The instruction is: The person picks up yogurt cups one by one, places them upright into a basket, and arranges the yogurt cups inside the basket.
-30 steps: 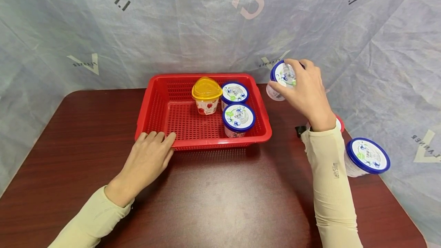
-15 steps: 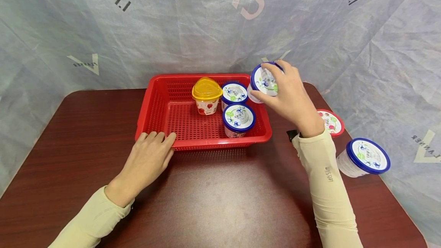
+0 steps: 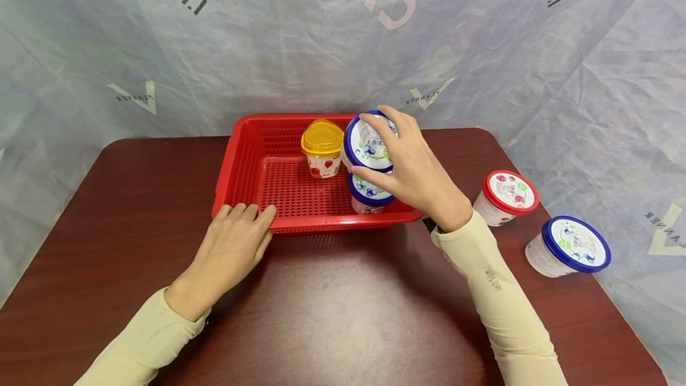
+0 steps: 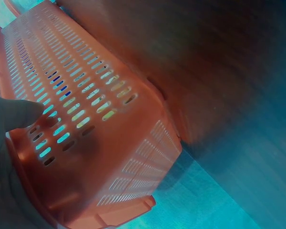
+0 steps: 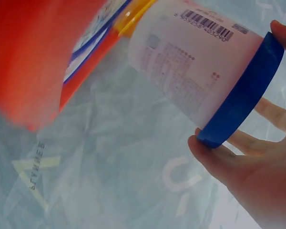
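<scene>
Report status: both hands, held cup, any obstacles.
Right hand grips blue-lidded cup by lid, over red basket. Left hand on basket's near rim. Possibly in the way: yellow-lidded cup, second blue-lidded cup.

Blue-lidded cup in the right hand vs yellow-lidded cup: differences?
The held blue-lidded cup has a round lid with a white printed top; the yellow-lidded cup has a roughly triangular yellow one. The right hand grips the blue-lidded cup by its lid; the yellow-lidded cup sits ungripped in the red basket. Both have pale bodies and lids on.
</scene>
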Motion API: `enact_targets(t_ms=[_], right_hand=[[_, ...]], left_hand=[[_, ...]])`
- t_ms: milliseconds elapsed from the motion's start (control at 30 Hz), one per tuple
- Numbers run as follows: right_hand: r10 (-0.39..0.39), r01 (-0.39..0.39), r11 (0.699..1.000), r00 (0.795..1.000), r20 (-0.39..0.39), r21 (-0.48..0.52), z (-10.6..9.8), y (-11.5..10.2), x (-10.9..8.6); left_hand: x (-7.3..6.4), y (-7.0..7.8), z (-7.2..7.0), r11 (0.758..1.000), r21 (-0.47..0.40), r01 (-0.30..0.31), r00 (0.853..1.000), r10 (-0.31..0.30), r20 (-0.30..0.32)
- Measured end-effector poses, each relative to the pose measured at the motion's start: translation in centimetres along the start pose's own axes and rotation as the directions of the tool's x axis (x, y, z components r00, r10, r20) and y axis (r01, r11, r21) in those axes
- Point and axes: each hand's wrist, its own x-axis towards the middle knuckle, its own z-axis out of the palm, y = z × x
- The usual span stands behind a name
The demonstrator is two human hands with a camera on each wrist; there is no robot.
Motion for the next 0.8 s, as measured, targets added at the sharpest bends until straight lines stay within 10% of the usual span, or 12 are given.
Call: enact_targets(t_ms=[800], right_hand=[[-0.217, 0.211, 0.973, 0.975, 0.056, 0.096, 3.8, -3.0, -0.3]], left_hand=[[0.2, 0.2, -0.1, 1.0, 0.005, 0.018, 0.999, -0.018, 0.028]])
